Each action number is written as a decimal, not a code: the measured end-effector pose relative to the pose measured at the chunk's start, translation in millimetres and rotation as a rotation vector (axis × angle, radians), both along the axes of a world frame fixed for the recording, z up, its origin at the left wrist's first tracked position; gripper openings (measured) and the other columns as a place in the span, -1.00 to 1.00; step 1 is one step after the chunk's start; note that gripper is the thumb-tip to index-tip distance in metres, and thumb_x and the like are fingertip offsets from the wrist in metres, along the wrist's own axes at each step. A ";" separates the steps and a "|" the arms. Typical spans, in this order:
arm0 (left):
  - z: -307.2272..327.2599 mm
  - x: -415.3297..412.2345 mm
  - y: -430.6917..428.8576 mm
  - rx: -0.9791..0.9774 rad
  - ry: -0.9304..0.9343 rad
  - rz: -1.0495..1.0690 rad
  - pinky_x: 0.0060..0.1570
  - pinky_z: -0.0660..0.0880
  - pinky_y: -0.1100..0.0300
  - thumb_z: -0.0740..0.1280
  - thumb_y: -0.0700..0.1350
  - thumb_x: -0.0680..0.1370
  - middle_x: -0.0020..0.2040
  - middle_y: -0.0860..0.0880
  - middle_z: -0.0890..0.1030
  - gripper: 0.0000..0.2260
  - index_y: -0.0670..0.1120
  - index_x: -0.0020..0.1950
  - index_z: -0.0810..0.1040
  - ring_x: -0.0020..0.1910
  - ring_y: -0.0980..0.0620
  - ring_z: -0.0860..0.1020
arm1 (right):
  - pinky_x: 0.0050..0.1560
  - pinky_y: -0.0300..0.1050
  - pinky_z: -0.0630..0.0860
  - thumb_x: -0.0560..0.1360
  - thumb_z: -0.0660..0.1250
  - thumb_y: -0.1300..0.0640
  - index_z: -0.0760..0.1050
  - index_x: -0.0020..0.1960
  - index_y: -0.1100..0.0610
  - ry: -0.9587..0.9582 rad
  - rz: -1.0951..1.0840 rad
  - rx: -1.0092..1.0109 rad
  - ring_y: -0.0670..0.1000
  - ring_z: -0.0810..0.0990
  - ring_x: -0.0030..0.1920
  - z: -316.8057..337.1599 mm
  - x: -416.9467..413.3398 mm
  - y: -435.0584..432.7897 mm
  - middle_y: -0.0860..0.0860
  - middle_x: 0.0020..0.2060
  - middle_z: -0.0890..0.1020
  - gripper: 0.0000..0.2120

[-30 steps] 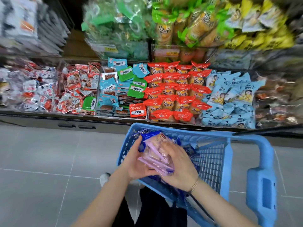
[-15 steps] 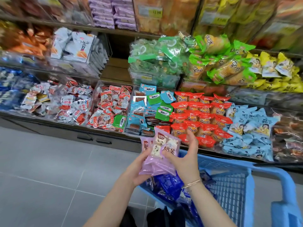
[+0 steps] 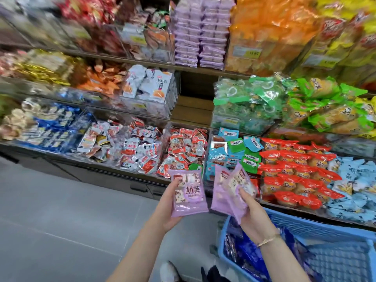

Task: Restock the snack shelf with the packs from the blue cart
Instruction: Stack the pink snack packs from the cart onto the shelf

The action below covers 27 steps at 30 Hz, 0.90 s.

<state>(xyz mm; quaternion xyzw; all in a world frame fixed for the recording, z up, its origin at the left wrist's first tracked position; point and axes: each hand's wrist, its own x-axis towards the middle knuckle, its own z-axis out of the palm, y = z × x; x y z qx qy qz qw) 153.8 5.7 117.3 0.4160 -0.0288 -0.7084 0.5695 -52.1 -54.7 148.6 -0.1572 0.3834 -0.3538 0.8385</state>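
The snack shelf (image 3: 192,107) fills the far side, its clear bins heaped with wrapped snacks: red packs (image 3: 293,169) at right, green packs (image 3: 248,100) above them, a purple stack (image 3: 199,31) up top. Near right stands our blue cart (image 3: 305,227), with dark blue packs (image 3: 250,253) lying in its mesh basket. In front of the lowest bins, our left hand (image 3: 168,208) grips one purple pack (image 3: 188,195) from beneath. Our right hand (image 3: 254,212) pinches a pair of purple packs (image 3: 230,190), fanned apart, above the cart's rim.

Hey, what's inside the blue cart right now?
Shiny dark blue packs lie piled in the blue cart. The right forearm crosses over some, and what lies under the pile is covered.
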 end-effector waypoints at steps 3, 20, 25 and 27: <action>1.1 30.1 12.5 -0.008 -0.061 -0.015 0.28 0.43 -0.15 0.26 0.16 0.48 0.25 -0.23 0.57 -0.50 -0.12 0.29 0.54 0.22 -0.21 0.55 | -0.08 -0.12 0.62 0.52 0.20 0.18 0.47 0.22 0.26 -0.005 0.021 -0.024 0.08 0.64 0.09 -1.4 32.6 7.0 0.18 0.11 0.63 -0.69; 23.1 132.9 -62.4 0.056 -0.360 0.089 -0.36 0.55 0.17 0.41 -0.01 0.34 0.05 -0.20 0.67 -0.42 -0.18 0.32 0.46 -0.13 -0.13 0.67 | -0.18 -0.03 0.57 0.57 0.18 -0.03 0.49 0.14 0.05 0.325 0.181 -0.054 0.02 0.70 -0.15 6.5 127.2 -102.7 0.09 -0.09 0.71 -0.76; 43.4 178.4 -127.0 0.042 -0.453 0.149 -0.14 0.56 0.04 0.43 0.09 0.28 0.08 -0.20 0.66 -0.37 -0.12 0.29 0.49 -0.03 -0.17 0.64 | -0.20 0.04 0.52 0.59 0.13 0.21 0.49 -0.24 0.13 0.275 0.163 -0.102 -0.03 0.68 -0.34 22.2 145.9 -173.0 0.03 -0.34 0.69 -0.73; 52.8 191.5 -151.3 0.006 -0.475 0.177 -0.20 0.59 0.07 0.40 0.06 0.36 0.02 -0.20 0.68 -0.49 -0.12 0.25 0.52 -0.10 -0.16 0.67 | -0.29 0.01 0.58 0.57 0.17 0.29 0.45 -0.19 0.16 0.289 0.171 -0.181 -0.05 0.68 -0.32 32.0 154.1 -193.1 0.01 -0.33 0.69 -0.81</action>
